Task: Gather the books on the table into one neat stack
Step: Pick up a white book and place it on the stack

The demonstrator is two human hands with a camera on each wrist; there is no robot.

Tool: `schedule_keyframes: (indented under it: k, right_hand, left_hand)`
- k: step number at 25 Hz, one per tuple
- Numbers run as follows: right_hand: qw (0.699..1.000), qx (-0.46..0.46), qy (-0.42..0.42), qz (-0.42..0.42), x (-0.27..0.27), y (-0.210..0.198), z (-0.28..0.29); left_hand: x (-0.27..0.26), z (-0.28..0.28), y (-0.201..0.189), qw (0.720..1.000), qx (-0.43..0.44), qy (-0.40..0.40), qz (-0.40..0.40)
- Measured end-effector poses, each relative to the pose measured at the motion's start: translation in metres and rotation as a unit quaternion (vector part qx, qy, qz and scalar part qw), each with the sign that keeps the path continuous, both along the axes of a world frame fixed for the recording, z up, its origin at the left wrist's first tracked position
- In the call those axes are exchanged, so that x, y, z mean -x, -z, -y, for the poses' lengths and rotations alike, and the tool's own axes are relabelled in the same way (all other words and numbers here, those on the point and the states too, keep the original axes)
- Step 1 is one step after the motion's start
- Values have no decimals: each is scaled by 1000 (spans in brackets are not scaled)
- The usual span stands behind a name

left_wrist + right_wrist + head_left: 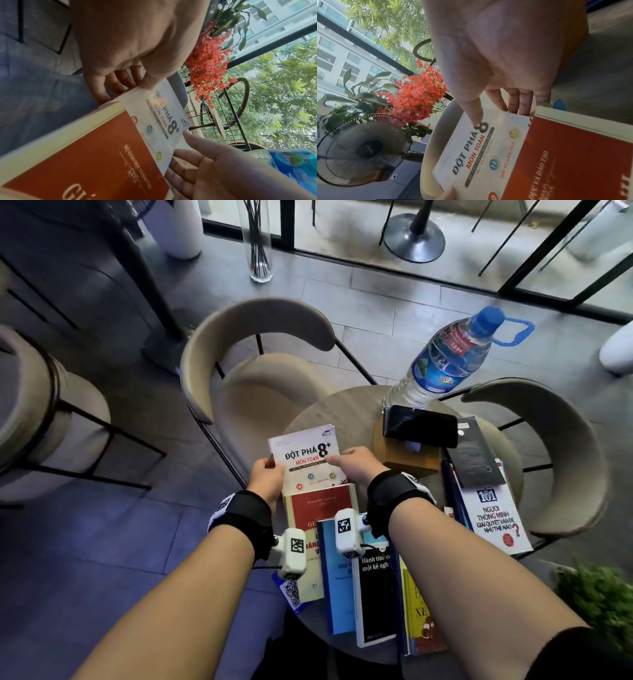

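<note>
A white, smooth-covered paperback book (305, 455) with black and red title print is held by its two long edges. Its left edge is pinched by the left hand (265, 478), thumb laid on the cover and fingers curled beneath. Its right edge is pinched by the right hand (356, 465), thumb pressed flat beside the large "8" and the other fingers kept close together under the edge. These thumbs and tucked fingers are shown only in the wrist views; in the head view mostly the backs of the hands are seen. The book's long axis is pointed away from the person, with the title upright to the reader. Whether it is lifted cannot be told. On the wrist side of the fingers its near end is overlapped by a thick red-and-cream book (320, 505) with a pale page block. Behind the wrists a fanned row of blue, black and yellow books (337, 594) is spread on the round grey table (356, 412). Beyond the right fingertips a tan wooden block (407, 462), a black phone (419, 426) and a clear plastic bottle (442, 361) are shown only from the head. Red flowers (418, 92) and a wire-grilled fan (363, 148) are seen only from the wrists.
</note>
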State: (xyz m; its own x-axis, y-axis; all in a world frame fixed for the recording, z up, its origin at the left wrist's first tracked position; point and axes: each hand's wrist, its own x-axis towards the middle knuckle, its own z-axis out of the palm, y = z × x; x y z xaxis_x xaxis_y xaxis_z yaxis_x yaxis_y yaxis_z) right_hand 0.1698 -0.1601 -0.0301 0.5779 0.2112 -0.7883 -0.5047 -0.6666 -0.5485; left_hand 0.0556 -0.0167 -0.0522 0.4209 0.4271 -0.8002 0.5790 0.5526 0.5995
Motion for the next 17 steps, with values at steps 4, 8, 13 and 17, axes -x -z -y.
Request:
schedule_keyframes:
  k: [4,8,13,17]
  right_hand:
    - [998,-53,41,-22,-3,-14,4]
    - [993,-69,-20,98,-6,-33,4]
    - [967,-131,0,220,-8,-59,8]
    - [945,-153,22,287,-1,-56,22]
  left_hand:
    - [-5,8,-11,995,-70,-35,58]
    - [0,3,-28,981,-132,-3,144]
    - [-6,-8,-69,943,-164,14,291]
    - [-7,-5,-79,930,-170,70,319]
